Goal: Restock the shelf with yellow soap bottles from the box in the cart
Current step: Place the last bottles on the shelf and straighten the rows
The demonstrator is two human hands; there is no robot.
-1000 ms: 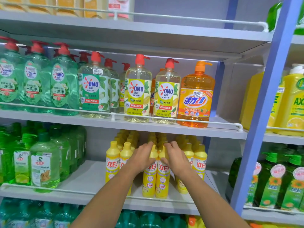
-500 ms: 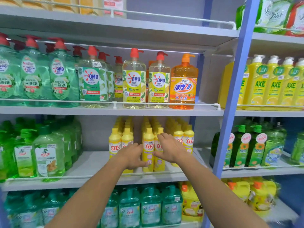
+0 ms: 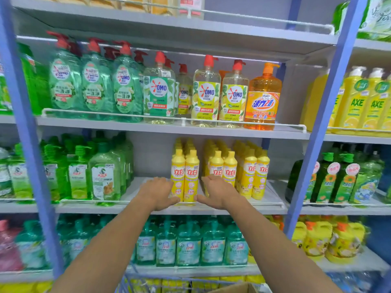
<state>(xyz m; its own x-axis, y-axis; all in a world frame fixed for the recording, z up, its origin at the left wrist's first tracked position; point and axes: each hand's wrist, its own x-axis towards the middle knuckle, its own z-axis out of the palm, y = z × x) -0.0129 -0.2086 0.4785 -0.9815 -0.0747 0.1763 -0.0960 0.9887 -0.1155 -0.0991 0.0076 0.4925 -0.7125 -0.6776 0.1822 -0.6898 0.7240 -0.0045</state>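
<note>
Yellow soap bottles [image 3: 251, 176] with red labels stand in several rows on the middle shelf [image 3: 264, 205]. The front left pair of bottles [image 3: 185, 178] stands nearest the shelf's wire rail. My left hand [image 3: 157, 192] lies against the left side of this pair, fingers spread, thumb at the bottle's base. My right hand [image 3: 218, 192] is on the pair's right side, also spread, in front of the neighbouring bottles [image 3: 223, 166]. Neither hand wraps around a bottle. A corner of the cardboard box [image 3: 237, 288] and the cart's wire rim [image 3: 148, 281] show at the bottom edge.
Green bottles [image 3: 101, 174] fill the same shelf to the left, with a gap before the yellow ones. Pump bottles [image 3: 207, 92] line the shelf above, teal bottles [image 3: 188, 244] the shelf below. Blue uprights [image 3: 323, 134] divide the bays.
Both hands have dropped from the tops of the middle pair and shifted left to flank the front left pair. The view has pulled back and the cart has come into sight.
</note>
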